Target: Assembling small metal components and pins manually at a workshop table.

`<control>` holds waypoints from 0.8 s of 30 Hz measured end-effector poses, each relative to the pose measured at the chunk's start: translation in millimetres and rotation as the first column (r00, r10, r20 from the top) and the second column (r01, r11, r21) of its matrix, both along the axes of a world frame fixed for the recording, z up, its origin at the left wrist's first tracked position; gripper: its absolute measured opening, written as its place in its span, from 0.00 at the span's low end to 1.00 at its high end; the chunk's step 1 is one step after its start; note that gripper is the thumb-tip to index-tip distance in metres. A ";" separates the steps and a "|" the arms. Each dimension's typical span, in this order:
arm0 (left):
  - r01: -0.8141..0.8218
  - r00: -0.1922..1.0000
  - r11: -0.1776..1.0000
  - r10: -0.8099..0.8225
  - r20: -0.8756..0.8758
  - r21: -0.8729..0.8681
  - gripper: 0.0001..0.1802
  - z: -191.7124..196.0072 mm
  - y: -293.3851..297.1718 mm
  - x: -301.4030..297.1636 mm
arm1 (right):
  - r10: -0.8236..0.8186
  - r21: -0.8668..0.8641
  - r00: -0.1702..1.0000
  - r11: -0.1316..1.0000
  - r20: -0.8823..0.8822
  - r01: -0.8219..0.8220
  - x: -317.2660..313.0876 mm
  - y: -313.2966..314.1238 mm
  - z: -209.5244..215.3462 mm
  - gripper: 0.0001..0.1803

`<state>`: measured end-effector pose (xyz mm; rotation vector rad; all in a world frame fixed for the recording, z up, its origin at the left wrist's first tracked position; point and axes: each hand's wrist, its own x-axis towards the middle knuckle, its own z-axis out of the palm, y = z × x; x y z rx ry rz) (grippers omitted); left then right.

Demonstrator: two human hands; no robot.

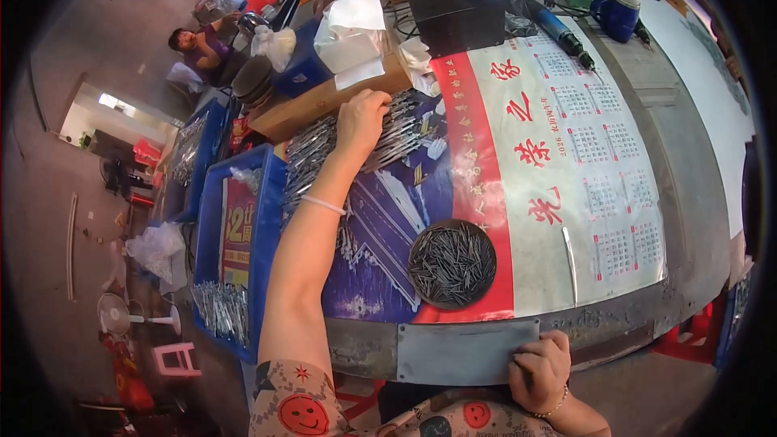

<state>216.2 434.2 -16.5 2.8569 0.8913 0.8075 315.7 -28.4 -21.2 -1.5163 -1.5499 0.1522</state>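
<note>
My left hand (362, 119) reaches far forward over a pile of slim silvery metal rods (314, 150), its fingers bent down and drawn together among them. Whatever those fingers grip is hidden. At the table's near edge my right hand (541, 368) is curled closed by the right end of a flat grey plate (457, 353); I cannot make out anything inside it. Between the two hands stands a round bowl (414, 291) full of short dark metal pins (453, 263). A thin white-and-silver stick (571, 267) lies alone on the printed calendar sheet (526, 235).
Left of the table, a blue tray (271, 231) holds more rods. A wooden block (328, 101) and black box (457, 16) edge the back. Further right are a blue handheld tool (558, 32) and blue mug (617, 12). Another person (206, 48) sits at the far left.
</note>
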 end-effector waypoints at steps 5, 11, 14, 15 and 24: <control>0.000 1.000 1.000 0.000 -0.022 0.007 0.08 2.3 1.4 -7.9 | 0.007 -0.009 1.000 1.000 -0.026 -0.007 -1.6 3.7 -0.4 0.13; 0.068 0.998 0.996 -0.068 0.012 -0.058 0.09 35.3 -54.6 -50.6 | -0.030 -0.019 1.000 0.999 0.001 0.031 -7.5 2.9 0.0 0.12; 0.083 0.996 0.995 -0.084 -0.006 -0.051 0.08 58.4 -109.6 -92.0 | -0.043 -0.036 0.999 0.998 -0.010 0.042 -12.4 2.8 2.3 0.11; 0.101 0.995 0.994 -0.102 -0.012 -0.039 0.08 67.0 -130.9 -107.8 | -0.070 -0.035 0.998 0.997 -0.007 0.070 -13.8 2.8 2.9 0.10; -0.267 0.964 0.963 0.266 -0.023 -0.035 0.11 106.2 -269.8 -284.7 | -0.178 -0.060 0.980 0.983 -0.085 0.173 -24.7 -2.5 -2.2 0.04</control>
